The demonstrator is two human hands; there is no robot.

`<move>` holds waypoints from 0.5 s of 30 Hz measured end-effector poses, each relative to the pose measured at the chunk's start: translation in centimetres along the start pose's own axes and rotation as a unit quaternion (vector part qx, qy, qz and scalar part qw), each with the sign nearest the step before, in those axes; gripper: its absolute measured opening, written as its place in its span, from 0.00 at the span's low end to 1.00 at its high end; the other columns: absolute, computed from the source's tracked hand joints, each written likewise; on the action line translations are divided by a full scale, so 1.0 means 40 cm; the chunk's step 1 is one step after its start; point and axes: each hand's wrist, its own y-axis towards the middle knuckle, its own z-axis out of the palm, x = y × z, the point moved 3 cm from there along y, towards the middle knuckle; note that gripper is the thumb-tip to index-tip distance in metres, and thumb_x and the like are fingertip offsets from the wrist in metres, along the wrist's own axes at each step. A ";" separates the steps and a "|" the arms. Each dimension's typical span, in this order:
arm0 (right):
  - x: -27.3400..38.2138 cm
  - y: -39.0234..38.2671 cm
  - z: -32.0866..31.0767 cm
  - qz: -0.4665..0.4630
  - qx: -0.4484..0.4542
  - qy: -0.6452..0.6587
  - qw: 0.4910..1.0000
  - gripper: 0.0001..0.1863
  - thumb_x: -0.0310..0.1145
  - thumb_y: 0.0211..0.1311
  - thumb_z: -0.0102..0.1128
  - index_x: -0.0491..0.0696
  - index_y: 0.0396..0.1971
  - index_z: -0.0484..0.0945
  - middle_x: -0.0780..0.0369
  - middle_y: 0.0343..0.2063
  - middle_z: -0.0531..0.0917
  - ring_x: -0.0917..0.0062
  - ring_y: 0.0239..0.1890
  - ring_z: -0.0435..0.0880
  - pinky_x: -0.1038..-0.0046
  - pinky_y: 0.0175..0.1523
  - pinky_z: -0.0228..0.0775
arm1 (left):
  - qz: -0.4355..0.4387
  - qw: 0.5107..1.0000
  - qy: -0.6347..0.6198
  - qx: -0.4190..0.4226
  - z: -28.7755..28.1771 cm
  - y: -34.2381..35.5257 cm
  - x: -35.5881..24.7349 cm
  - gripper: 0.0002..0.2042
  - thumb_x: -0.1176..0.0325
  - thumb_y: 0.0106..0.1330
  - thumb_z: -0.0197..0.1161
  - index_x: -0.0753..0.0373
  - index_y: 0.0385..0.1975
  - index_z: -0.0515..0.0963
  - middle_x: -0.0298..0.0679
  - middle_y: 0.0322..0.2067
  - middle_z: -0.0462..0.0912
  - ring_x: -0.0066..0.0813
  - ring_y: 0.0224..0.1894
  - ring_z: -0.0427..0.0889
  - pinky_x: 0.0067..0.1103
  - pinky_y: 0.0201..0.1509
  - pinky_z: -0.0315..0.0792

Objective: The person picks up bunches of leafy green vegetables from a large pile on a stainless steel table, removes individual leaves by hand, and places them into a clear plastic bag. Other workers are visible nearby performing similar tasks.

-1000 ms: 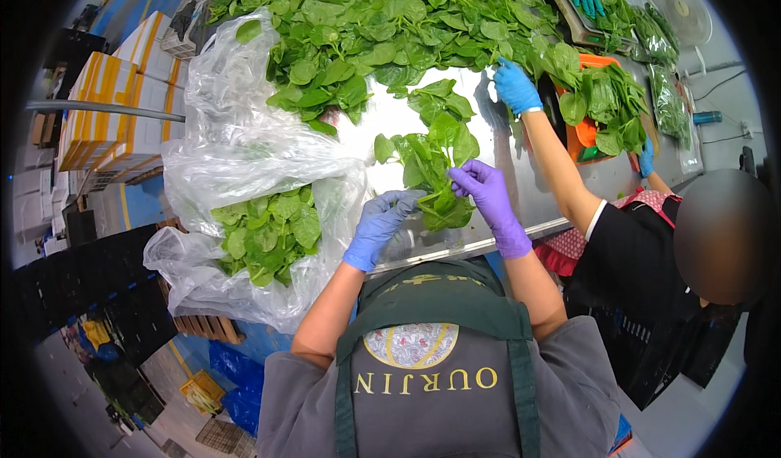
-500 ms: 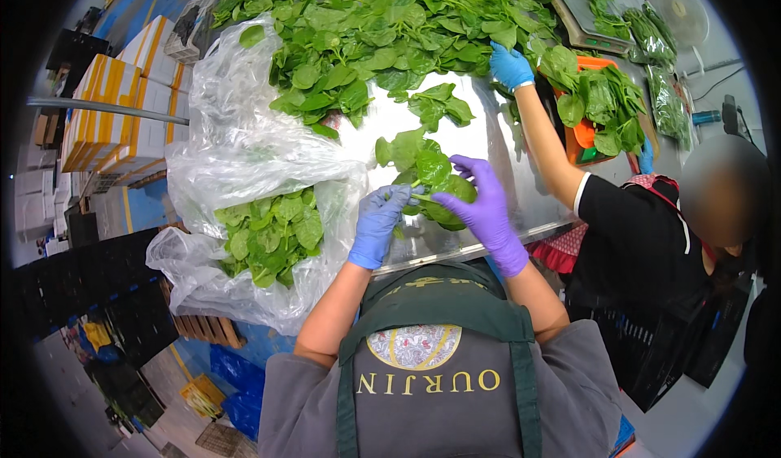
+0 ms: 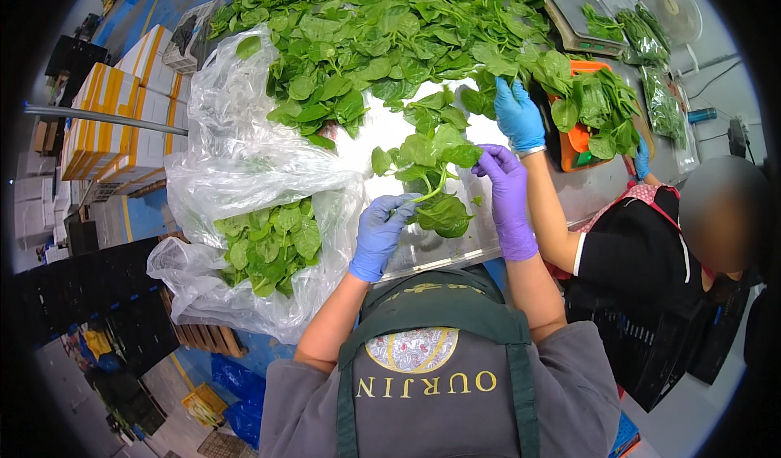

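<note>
My left hand [image 3: 381, 237], in a blue-violet glove, pinches the pale stem of a leafy green sprig [image 3: 423, 153] above the metal table's near edge. My right hand [image 3: 508, 194], in a purple glove, has its thumb and fingertips closed on a leaf at the sprig's right side. Broad green leaves spread beyond and below the stem. A clear plastic bag [image 3: 244, 165] lies open left of my left hand, with a heap of picked greens [image 3: 275, 242] in it. Past my hands, a large pile of leafy greens [image 3: 382, 39] covers the far part of the table.
At right, a co-worker's blue-gloved hand [image 3: 519, 116] touches greens at the pile's edge. Beyond it are an orange basket [image 3: 579, 137] of greens, a scale [image 3: 578, 19] and bagged greens [image 3: 665, 104]. White boxes with yellow tape [image 3: 102, 120] are stacked at left, near a metal bar [image 3: 106, 116].
My right hand has moved up and right, from open beside the sprig to its leaf. The sprig's leaves are spread out more. The co-worker's hand has come nearer.
</note>
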 end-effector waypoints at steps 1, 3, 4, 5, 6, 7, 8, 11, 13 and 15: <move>0.005 0.007 0.002 0.005 0.000 0.002 1.000 0.13 0.30 0.57 0.57 0.40 0.40 0.74 0.65 0.28 0.78 0.85 0.29 0.75 0.84 0.36 0.66 | 0.047 0.997 0.058 0.001 0.000 -0.001 -0.015 0.08 0.70 0.59 0.61 0.66 0.35 0.78 0.36 0.31 0.81 0.20 0.30 0.75 0.16 0.36 0.70; 0.041 0.017 0.017 0.016 0.001 0.007 1.000 0.16 0.31 0.57 0.57 0.40 0.44 0.73 0.64 0.30 0.78 0.85 0.31 0.75 0.83 0.38 0.66 | 0.110 0.983 0.150 -0.003 -0.002 0.000 -0.029 0.08 0.71 0.58 0.61 0.64 0.35 0.78 0.38 0.31 0.80 0.24 0.31 0.77 0.18 0.37 0.71; 0.069 0.009 0.036 -0.009 -0.011 0.011 1.000 0.20 0.30 0.56 0.57 0.40 0.48 0.70 0.61 0.35 0.78 0.84 0.33 0.75 0.82 0.41 0.66 | 0.127 0.975 0.183 -0.007 -0.007 0.000 -0.027 0.08 0.70 0.58 0.61 0.63 0.36 0.79 0.39 0.31 0.80 0.26 0.30 0.78 0.18 0.36 0.71; 0.070 0.004 0.037 -0.056 -0.029 -0.038 0.997 0.20 0.29 0.56 0.57 0.40 0.49 0.70 0.61 0.37 0.77 0.83 0.34 0.75 0.82 0.41 0.67 | 0.144 0.966 0.216 -0.012 -0.010 0.001 -0.028 0.08 0.69 0.57 0.62 0.61 0.36 0.79 0.40 0.30 0.80 0.27 0.30 0.79 0.18 0.34 0.72; 0.066 -0.003 0.035 -0.104 -0.048 -0.086 0.990 0.20 0.27 0.56 0.57 0.41 0.49 0.69 0.61 0.38 0.77 0.83 0.35 0.75 0.82 0.41 0.67 | 0.151 0.962 0.228 -0.020 -0.014 0.000 -0.030 0.08 0.69 0.57 0.62 0.61 0.36 0.79 0.40 0.30 0.80 0.28 0.30 0.79 0.19 0.34 0.72; 0.061 -0.014 0.034 -0.151 -0.066 -0.134 0.977 0.20 0.26 0.55 0.57 0.41 0.49 0.69 0.61 0.40 0.76 0.83 0.35 0.75 0.82 0.41 0.67 | 0.157 0.957 0.240 -0.027 -0.017 -0.001 -0.031 0.08 0.70 0.57 0.62 0.61 0.36 0.79 0.40 0.30 0.80 0.29 0.30 0.79 0.20 0.34 0.72; 0.052 -0.032 0.030 -0.173 -0.059 -0.211 0.960 0.18 0.25 0.54 0.58 0.41 0.47 0.71 0.61 0.36 0.78 0.82 0.32 0.76 0.81 0.39 0.68 | 0.163 0.953 0.252 -0.036 -0.020 -0.001 -0.032 0.08 0.70 0.56 0.62 0.61 0.35 0.79 0.40 0.30 0.80 0.31 0.29 0.79 0.20 0.33 0.72; 0.001 -0.083 0.054 -0.165 0.075 -0.293 0.939 0.17 0.27 0.53 0.60 0.42 0.44 0.73 0.61 0.31 0.80 0.81 0.29 0.77 0.80 0.37 0.69 | 0.159 0.954 0.250 -0.047 -0.018 0.004 -0.027 0.08 0.69 0.56 0.62 0.62 0.34 0.79 0.40 0.30 0.80 0.32 0.29 0.78 0.21 0.34 0.72; -0.041 -0.080 0.059 -0.136 0.063 -0.333 0.931 0.15 0.28 0.52 0.61 0.41 0.41 0.75 0.61 0.28 0.80 0.82 0.28 0.77 0.80 0.36 0.69 | 0.147 0.960 0.235 -0.045 -0.019 0.009 -0.019 0.07 0.69 0.56 0.62 0.62 0.34 0.79 0.40 0.31 0.80 0.31 0.30 0.78 0.20 0.34 0.72; -0.075 -0.067 0.060 -0.081 0.059 -0.315 0.944 0.14 0.29 0.52 0.61 0.41 0.39 0.76 0.61 0.27 0.80 0.82 0.29 0.78 0.80 0.35 0.69 | 0.122 0.972 0.197 -0.038 -0.024 0.015 -0.003 0.07 0.70 0.57 0.62 0.63 0.34 0.79 0.40 0.31 0.80 0.28 0.31 0.78 0.20 0.34 0.71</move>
